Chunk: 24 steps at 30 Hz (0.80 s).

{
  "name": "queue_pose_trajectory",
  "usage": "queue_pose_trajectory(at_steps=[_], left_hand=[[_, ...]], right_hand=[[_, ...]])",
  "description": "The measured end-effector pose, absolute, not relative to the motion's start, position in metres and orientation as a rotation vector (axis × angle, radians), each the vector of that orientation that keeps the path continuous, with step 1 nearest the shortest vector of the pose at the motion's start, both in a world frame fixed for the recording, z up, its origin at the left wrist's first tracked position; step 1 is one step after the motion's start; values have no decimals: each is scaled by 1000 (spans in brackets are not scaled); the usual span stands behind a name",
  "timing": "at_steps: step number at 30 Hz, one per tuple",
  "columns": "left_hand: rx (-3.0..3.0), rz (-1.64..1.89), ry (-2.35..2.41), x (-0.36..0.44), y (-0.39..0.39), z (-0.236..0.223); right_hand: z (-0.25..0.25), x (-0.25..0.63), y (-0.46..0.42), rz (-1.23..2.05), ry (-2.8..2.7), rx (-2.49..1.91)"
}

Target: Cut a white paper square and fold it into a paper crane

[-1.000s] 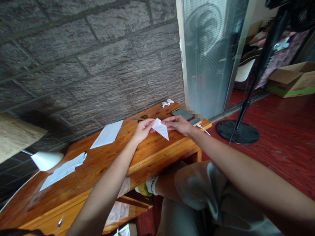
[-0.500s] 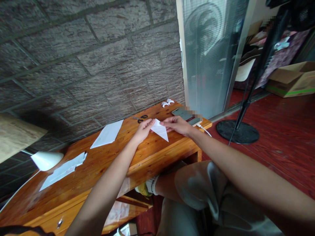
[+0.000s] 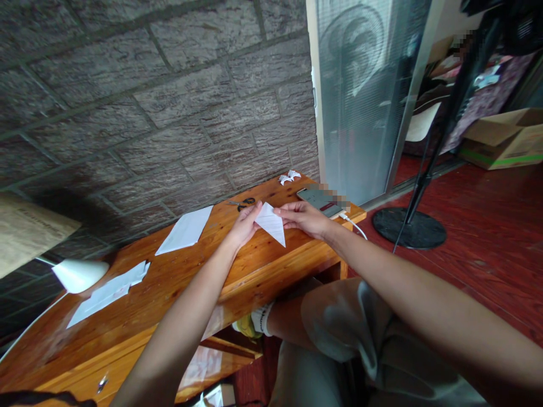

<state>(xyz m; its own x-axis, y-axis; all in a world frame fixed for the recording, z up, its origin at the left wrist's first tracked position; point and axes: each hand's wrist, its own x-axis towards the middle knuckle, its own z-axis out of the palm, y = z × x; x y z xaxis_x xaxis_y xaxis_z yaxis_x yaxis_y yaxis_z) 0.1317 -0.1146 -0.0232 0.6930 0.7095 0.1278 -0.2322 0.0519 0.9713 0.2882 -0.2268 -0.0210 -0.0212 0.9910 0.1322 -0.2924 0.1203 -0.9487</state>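
Note:
A small folded sheet of white paper (image 3: 274,225), pointed at its lower end, is held between both hands above the wooden desk. My left hand (image 3: 247,225) pinches its left edge, thumb on top. My right hand (image 3: 303,217) grips the upper right edge, with its thumb over the paper and the fingers behind. Just beyond my left hand lie black-handled scissors (image 3: 248,202), partly hidden by the fingers. Small folded white paper pieces (image 3: 289,177) sit at the desk's far corner.
On the wooden desk (image 3: 182,282) are a stack of white paper (image 3: 185,229), paper strips (image 3: 108,293) and a white lamp base (image 3: 80,275). A grey tablet-like device (image 3: 319,199) with a white cable (image 3: 354,224) lies beyond my right hand. A fan stand (image 3: 409,227) is on the floor.
The folded paper has turned slightly in my hands, and its lower tip has shifted a little left. More of its face shows now. Both hands keep hold of it.

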Motion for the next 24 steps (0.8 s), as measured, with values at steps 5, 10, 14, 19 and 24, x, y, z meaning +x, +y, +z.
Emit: queue_pose_trajectory(at_steps=[5, 10, 14, 19, 24], left_hand=[[1347, 745, 447, 132, -118, -22], [1351, 750, 454, 132, -121, -18], [1353, 721, 475, 129, -122, -16], [1463, 676, 470, 130, -120, -20], [1645, 621, 476, 130, -115, -27]], right_hand=[[-23, 292, -228, 1216, -1098, -988], [-20, 295, -231, 1122, -1199, -1050], [-15, 291, -235, 1108, -1230, -947], [-20, 296, -235, 1097, -1286, -985], [-25, 304, -234, 1081, -1267, -1030]])
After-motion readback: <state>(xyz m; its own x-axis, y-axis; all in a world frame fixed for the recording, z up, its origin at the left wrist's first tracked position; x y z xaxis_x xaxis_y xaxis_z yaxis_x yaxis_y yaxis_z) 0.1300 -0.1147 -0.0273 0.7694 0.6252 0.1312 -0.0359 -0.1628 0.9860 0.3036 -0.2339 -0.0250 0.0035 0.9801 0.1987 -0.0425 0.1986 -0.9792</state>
